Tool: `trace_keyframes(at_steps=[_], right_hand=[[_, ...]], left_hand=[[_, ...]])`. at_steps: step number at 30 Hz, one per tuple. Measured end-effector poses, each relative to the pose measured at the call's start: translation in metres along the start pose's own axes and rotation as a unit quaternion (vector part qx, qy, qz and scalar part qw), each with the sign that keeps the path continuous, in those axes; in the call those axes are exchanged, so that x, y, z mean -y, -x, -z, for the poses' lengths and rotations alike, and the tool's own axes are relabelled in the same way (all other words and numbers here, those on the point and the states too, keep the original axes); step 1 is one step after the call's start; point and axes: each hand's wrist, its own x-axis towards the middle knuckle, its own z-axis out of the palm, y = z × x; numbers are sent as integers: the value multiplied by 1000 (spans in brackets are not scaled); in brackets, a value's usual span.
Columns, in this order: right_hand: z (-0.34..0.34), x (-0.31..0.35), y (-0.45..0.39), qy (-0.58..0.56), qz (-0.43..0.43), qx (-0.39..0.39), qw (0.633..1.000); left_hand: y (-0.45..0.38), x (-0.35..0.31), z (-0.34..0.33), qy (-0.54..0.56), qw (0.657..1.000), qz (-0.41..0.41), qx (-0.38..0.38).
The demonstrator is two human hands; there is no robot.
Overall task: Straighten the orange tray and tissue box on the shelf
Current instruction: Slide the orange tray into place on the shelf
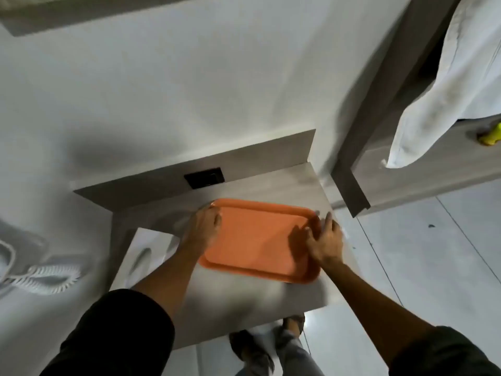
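An orange tray [257,240] lies flat and empty on the grey shelf [292,185], its long side at a slant to the shelf's edges. My left hand [203,226] grips the tray's left rim near the far corner. My right hand [324,240] holds the right rim, fingers curled over the edge. A white tissue box [143,256] sits at the shelf's left, just left of my left forearm and partly hidden by it.
A black socket plate [204,177] is set in the shelf's back panel. A white coiled phone cord [46,278] lies at the far left. A bed frame with white bedding [447,90] stands to the right. Tiled floor and my feet [271,346] show below.
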Motion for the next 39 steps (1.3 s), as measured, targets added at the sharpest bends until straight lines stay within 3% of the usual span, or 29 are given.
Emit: trace_keyframes(at_steps=[3, 11, 23, 31, 39], right_hand=[[-9, -17, 11, -29, -64, 17, 997], [-23, -25, 6, -36, -91, -8, 995], [-18, 0, -35, -77, -83, -51, 992], [-15, 50, -95, -62, -29, -25, 997], [-27, 48, -108, -55, -18, 4, 998]], left_hand=[[4, 12, -14, 26, 997, 72, 18], [1, 21, -31, 67, 984, 165, 23], [8, 45, -46, 275, 912, 300, -51], [5, 59, -50, 248, 913, 298, -124], [5, 61, -63, 258, 902, 317, -140]])
